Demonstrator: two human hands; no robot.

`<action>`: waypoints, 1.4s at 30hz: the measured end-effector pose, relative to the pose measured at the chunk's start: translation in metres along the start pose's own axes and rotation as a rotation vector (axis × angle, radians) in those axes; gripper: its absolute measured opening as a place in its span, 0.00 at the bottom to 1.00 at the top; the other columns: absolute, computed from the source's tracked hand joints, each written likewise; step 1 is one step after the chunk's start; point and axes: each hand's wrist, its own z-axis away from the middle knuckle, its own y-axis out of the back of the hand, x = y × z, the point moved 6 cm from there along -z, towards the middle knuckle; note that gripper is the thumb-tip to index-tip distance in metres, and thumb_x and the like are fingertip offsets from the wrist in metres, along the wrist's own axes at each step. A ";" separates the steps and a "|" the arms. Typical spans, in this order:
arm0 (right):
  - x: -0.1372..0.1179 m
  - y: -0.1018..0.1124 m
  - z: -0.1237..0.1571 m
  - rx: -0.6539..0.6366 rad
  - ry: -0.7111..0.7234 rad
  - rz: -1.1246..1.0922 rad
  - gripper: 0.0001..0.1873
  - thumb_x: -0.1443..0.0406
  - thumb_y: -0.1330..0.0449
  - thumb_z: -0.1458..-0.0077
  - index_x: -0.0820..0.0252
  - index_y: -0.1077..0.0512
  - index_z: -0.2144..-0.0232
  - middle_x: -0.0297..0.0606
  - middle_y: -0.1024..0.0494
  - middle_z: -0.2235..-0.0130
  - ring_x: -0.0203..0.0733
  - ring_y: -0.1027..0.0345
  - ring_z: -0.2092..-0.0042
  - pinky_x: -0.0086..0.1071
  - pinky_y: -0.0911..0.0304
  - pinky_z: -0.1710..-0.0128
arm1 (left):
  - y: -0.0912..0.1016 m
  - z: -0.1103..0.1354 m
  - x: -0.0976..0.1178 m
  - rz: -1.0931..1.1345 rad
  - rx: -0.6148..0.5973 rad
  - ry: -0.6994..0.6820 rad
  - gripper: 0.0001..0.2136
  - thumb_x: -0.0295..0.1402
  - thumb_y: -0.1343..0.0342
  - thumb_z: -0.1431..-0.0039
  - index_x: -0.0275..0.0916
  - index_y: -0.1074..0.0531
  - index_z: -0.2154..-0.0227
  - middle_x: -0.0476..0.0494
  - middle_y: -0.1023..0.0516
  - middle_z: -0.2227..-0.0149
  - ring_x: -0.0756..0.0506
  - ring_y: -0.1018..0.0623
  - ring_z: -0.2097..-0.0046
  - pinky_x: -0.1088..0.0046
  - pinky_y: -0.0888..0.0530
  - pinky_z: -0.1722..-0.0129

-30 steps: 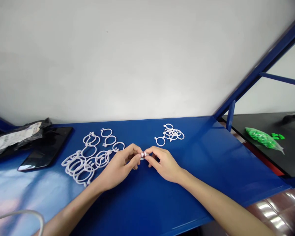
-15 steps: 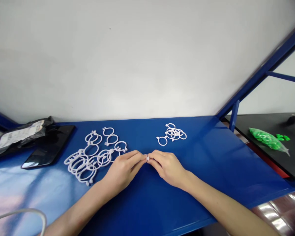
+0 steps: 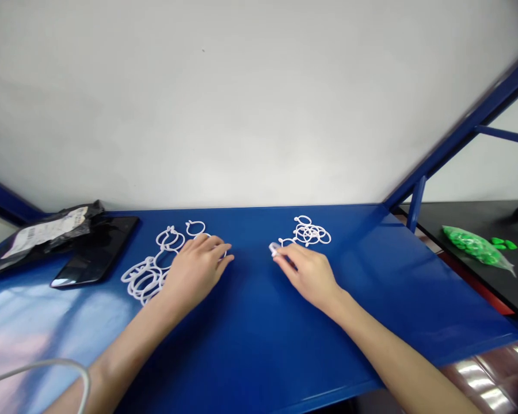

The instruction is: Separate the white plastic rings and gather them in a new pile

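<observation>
Two heaps of white plastic rings lie on a blue metal table [image 3: 259, 333]. Over the larger left heap [image 3: 149, 270] rests my left hand [image 3: 196, 267], fingers stretched flat and slightly apart, covering some of its rings. My right hand [image 3: 308, 273] pinches a white ring [image 3: 274, 248] between thumb and fingertips. That hand is just short of the smaller right heap [image 3: 308, 233]; most of the held ring is hidden by the fingers.
A black phone [image 3: 97, 250] and a dark plastic bag with a label [image 3: 43, 233] lie at the left back. A white cable [image 3: 47, 368] curls at the lower left. Beyond a blue frame post [image 3: 415, 204], a black table holds a bag of green parts [image 3: 475, 244].
My hands were together at the table's middle, both pinching one ring. They have parted: the left went onto the left heap, the right carried the ring toward the right heap.
</observation>
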 end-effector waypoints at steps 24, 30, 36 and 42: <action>-0.028 -0.009 0.007 -0.129 0.025 -0.453 0.08 0.64 0.45 0.29 0.55 0.25 0.55 0.34 0.18 0.58 0.37 0.23 0.58 0.29 0.30 0.57 | -0.004 0.004 0.041 1.144 -0.305 0.333 0.12 0.42 0.50 0.30 0.41 0.29 0.63 0.48 0.23 0.69 0.48 0.23 0.68 0.71 0.24 0.66; -0.028 -0.009 0.006 -0.181 0.001 -0.471 0.10 0.63 0.47 0.28 0.54 0.25 0.57 0.33 0.18 0.59 0.36 0.24 0.60 0.28 0.33 0.60 | -0.004 0.007 0.041 1.016 -0.189 0.308 0.07 0.38 0.44 0.33 0.42 0.24 0.62 0.49 0.18 0.67 0.48 0.20 0.68 0.73 0.24 0.67; -0.038 -0.009 0.012 -0.222 0.083 -0.456 0.14 0.63 0.52 0.26 0.56 0.27 0.60 0.34 0.19 0.62 0.36 0.25 0.64 0.28 0.34 0.63 | 0.006 0.009 0.048 0.797 0.040 0.111 0.05 0.32 0.39 0.35 0.42 0.20 0.67 0.51 0.16 0.70 0.49 0.19 0.70 0.76 0.25 0.69; -0.044 -0.009 0.018 -0.210 0.213 -0.276 0.18 0.64 0.57 0.25 0.59 0.29 0.63 0.35 0.23 0.67 0.36 0.30 0.69 0.29 0.35 0.67 | 0.011 0.016 0.055 0.731 0.197 -0.034 0.07 0.28 0.43 0.33 0.40 0.21 0.66 0.47 0.16 0.69 0.50 0.19 0.70 0.78 0.23 0.69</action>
